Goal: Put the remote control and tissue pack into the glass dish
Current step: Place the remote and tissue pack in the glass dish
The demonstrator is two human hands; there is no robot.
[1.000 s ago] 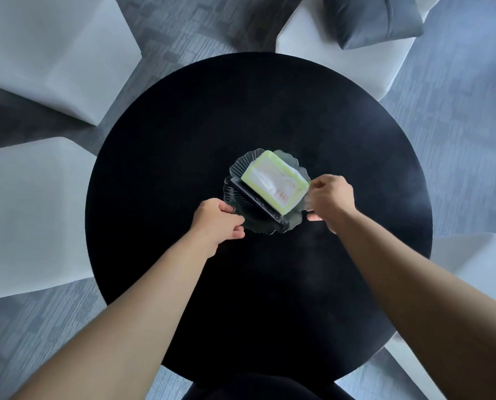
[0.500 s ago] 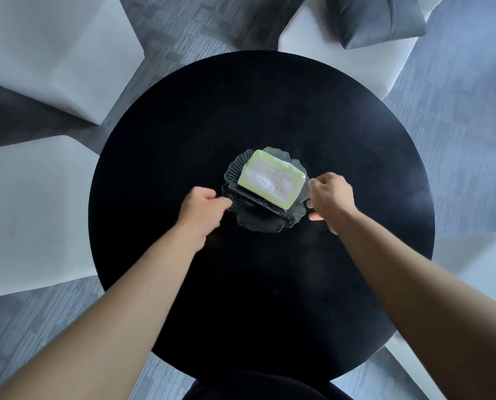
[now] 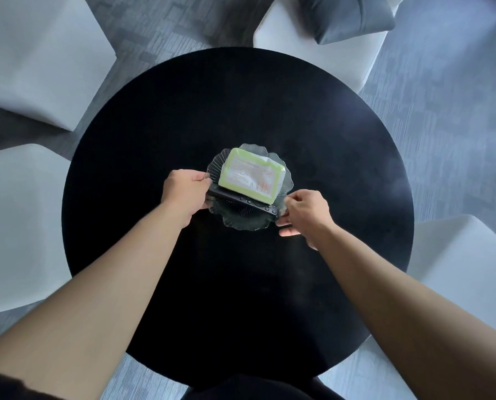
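On the left, at about 9 o'clock, two white seats (image 3: 24, 220) stand near the edge of the round black table (image 3: 313, 116), with a strip of grey floor between them. The table top around the dish (image 3: 241, 222) is open on all sides; the dish sits a little beyond the middle of the table.

My left hand (image 3: 184, 193) comes in from 7 o'clock with the arm straight. Its fingers are curled and closed on the dish rim at 9 o'clock, beside the left end of the remote (image 3: 241, 202).

The remote lies across the dish, with the green tissue pack (image 3: 251, 176) on top of it, toward 12 o'clock.

My right hand (image 3: 306, 210) comes from 5 o'clock. Its thumb and fingers pinch the dish rim at 3 o'clock, by the right end of the remote.

At 1 o'clock a white seat with a grey cushion (image 3: 348, 15) touches the table edge.
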